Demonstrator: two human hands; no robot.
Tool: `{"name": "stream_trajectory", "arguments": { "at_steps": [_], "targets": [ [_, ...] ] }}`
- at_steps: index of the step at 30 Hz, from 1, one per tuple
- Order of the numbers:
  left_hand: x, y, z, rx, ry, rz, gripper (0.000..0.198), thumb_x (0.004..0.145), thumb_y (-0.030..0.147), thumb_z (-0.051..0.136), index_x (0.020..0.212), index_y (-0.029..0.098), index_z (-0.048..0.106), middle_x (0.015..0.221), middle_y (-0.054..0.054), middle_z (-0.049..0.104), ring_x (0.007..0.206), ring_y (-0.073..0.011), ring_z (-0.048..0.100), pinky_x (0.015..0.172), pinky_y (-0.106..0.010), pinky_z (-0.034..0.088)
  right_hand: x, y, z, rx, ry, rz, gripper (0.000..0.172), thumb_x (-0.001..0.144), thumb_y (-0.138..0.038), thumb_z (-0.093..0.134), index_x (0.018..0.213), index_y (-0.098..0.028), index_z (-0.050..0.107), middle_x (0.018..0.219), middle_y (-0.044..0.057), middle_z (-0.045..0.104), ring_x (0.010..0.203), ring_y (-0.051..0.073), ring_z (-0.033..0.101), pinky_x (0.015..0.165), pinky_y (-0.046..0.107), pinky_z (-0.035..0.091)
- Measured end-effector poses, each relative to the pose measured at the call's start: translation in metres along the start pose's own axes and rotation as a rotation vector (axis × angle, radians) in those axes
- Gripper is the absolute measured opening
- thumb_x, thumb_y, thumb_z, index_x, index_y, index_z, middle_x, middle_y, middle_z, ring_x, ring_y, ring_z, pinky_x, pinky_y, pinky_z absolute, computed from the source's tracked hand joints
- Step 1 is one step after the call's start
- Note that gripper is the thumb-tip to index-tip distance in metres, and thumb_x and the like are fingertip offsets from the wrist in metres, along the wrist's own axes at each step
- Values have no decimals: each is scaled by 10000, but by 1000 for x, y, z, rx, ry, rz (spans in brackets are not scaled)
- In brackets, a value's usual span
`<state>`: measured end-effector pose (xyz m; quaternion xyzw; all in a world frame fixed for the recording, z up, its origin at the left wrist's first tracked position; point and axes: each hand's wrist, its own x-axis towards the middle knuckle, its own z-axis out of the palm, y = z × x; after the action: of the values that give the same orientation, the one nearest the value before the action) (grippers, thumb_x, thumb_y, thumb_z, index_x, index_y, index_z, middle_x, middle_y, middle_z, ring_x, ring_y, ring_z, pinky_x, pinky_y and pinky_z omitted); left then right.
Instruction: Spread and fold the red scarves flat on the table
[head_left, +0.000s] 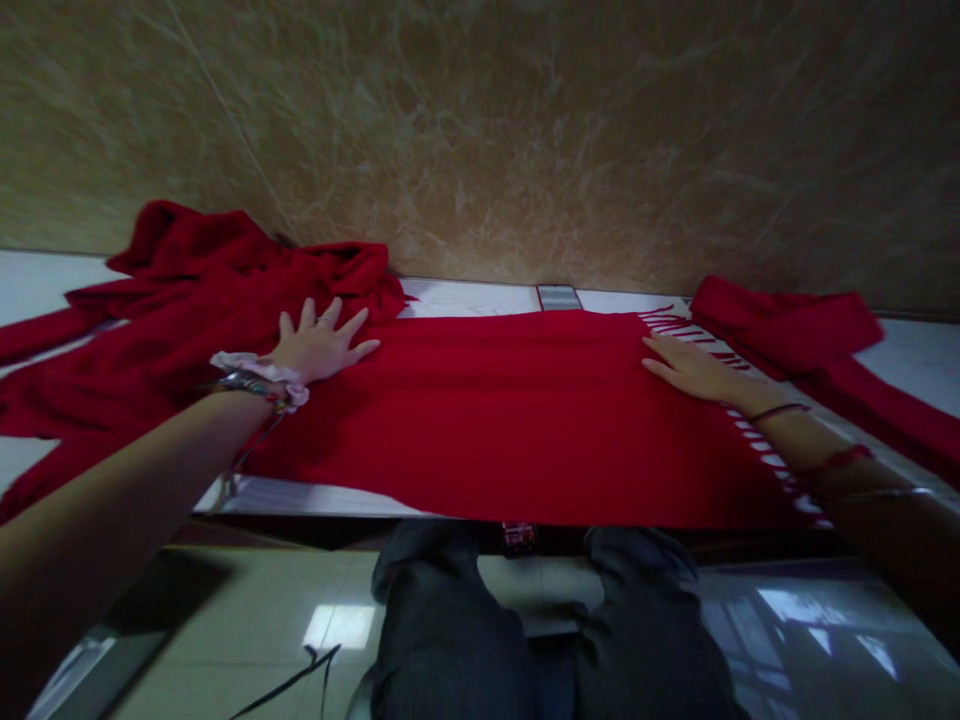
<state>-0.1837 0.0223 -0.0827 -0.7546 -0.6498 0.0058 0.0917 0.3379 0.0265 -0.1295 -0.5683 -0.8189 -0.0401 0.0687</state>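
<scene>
A red scarf (510, 420) with a fringed right end lies spread flat in front of me, its lower edge hanging slightly over the table's front. My left hand (319, 342) rests on the cloth at the left with fingers spread, near where the flat part meets a crumpled heap of red fabric (195, 290). My right hand (694, 368) lies flat near the fringe (739, 415), fingers stretched out towards the left. Neither hand grips anything. Whether the heap and the flat scarf are one piece I cannot tell.
A folded red cloth (787, 325) lies on the white table (465, 297) at the right. A small grey, red-edged flat object (559, 298) sits by the brown marbled wall (480, 140). Below the table edge are my knees and a tiled floor (277, 620) with a dark strap.
</scene>
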Motion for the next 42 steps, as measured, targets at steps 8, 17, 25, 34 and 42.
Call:
{"name": "stream_trajectory", "arguments": {
  "at_steps": [8, 17, 25, 34, 42],
  "targets": [
    [39, 51, 15, -84, -147, 180, 556, 936, 474, 212, 1443, 245, 212, 1515, -115, 169, 1385, -302, 145, 1052, -543, 219, 48, -3, 4, 24, -24, 68, 633, 883, -458, 249, 1362, -69, 393, 1420, 143, 396, 1324, 267, 328, 1100, 429, 266],
    [66, 32, 31, -94, -99, 383, 544, 932, 340, 166, 1421, 123, 266, 1497, -141, 217, 1382, -199, 175, 1087, -377, 212, 48, 17, 24, -29, 37, 113, 604, 893, -470, 243, 1337, -104, 427, 1393, 154, 433, 1291, 292, 382, 1057, 483, 320],
    [50, 66, 0, -72, -131, 447, 563, 903, 384, 257, 1353, 78, 399, 1433, -159, 353, 1364, -215, 236, 1106, -320, 168, 26, -45, -12, 106, 125, -11, 617, 906, -503, 232, 1399, -150, 345, 1471, 122, 314, 1360, 273, 247, 1098, 478, 238],
    [36, 85, 13, -145, -190, 260, 576, 917, 483, 194, 1444, 253, 213, 1526, -64, 134, 1399, -242, 107, 1091, -489, 149, -10, -107, -6, 73, -35, -129, 571, 916, -480, 274, 1384, -170, 379, 1466, 135, 309, 1356, 264, 256, 1085, 511, 229],
    [9, 48, -4, -104, 43, 301, 510, 941, 417, 196, 1377, 221, 373, 1478, -73, 296, 1365, -202, 238, 1088, -451, 194, -16, -100, -17, 72, -21, -120, 561, 914, -476, 305, 1394, -191, 359, 1478, 123, 294, 1368, 277, 210, 1087, 540, 198]
  ]
}}
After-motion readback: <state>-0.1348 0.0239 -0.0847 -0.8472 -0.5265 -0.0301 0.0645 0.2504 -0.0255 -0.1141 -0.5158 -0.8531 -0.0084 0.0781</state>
